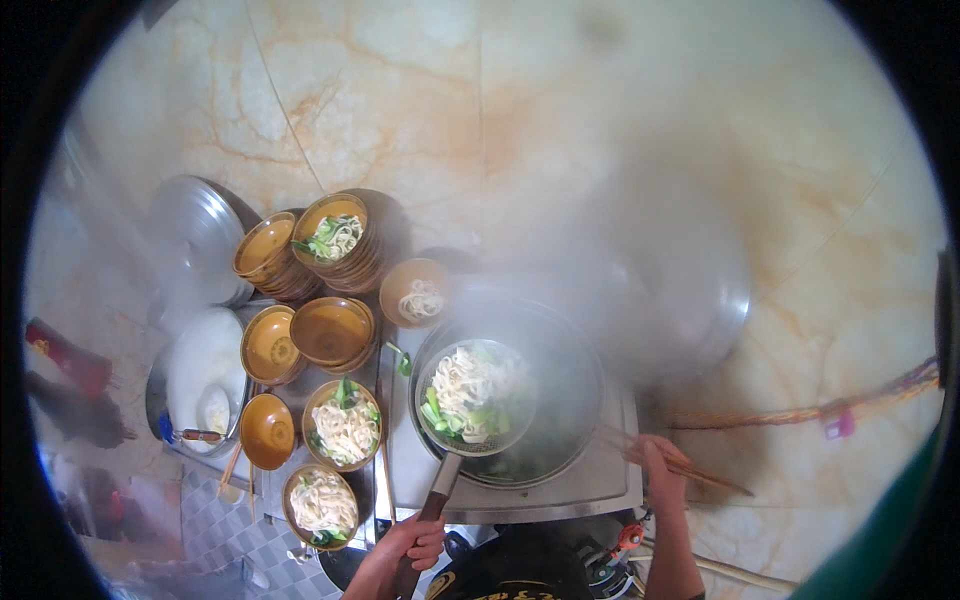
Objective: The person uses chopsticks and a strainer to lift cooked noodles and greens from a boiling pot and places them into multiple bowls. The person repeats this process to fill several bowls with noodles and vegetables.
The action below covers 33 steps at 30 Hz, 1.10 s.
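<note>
My left hand (411,546) grips the handle of a wire-mesh strainer (444,486). In its basket lie wide white noodles (459,381) with leafy greens (445,424). The basket is over a large steaming pot (571,442), whose far side is blurred by steam. At the pot's right, my right hand (661,471) holds wooden chopsticks (716,484); their tips fade into the steam. Left of the pot are two brown bowls filled with noodles and greens, one farther (345,426) and one nearer (322,504). A bowl (397,289) behind the pot holds a few noodles.
Brown bowls (330,330) stand in stacks on the left, one stack topped by a bowl of noodles (339,238). Beyond are a metal lid (196,238) and a second pot (154,397) with a ladle (216,405). A large lid (720,300) is behind the pot's right side.
</note>
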Available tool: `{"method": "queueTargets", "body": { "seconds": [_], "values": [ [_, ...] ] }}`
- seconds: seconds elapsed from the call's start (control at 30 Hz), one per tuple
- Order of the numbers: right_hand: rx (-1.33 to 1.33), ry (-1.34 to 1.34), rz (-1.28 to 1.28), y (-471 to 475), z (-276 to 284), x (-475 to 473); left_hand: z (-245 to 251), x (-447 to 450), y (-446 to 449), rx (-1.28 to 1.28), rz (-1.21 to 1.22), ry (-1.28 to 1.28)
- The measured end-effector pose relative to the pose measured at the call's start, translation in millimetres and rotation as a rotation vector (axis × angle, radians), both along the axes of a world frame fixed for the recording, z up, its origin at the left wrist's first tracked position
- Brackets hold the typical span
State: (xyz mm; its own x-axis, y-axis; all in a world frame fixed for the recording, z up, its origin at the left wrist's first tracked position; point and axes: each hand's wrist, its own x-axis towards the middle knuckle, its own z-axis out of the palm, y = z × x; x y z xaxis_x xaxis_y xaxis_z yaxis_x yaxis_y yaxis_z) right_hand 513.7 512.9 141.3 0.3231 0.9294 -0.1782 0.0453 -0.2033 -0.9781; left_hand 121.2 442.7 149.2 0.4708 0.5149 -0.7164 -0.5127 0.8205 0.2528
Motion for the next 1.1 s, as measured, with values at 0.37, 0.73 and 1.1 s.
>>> {"method": "queueTargets", "body": {
  "seconds": [0.37,0.73,1.1],
  "values": [
    [-0.072,-0.263,0.337,96.1,-147.3,-133.8,-71.8,41.8,36.5,-0.117,0.146,-0.218],
    [-0.195,-0.112,0.369,108.0,-143.8,-122.0,-86.1,64.5,60.1,-0.113,0.149,-0.034],
    [-0.044,0.383,-0.057,68.2,-90.6,-62.7,-110.7,115.4,95.8,-0.052,-0.006,-0.066]
  ]
}}
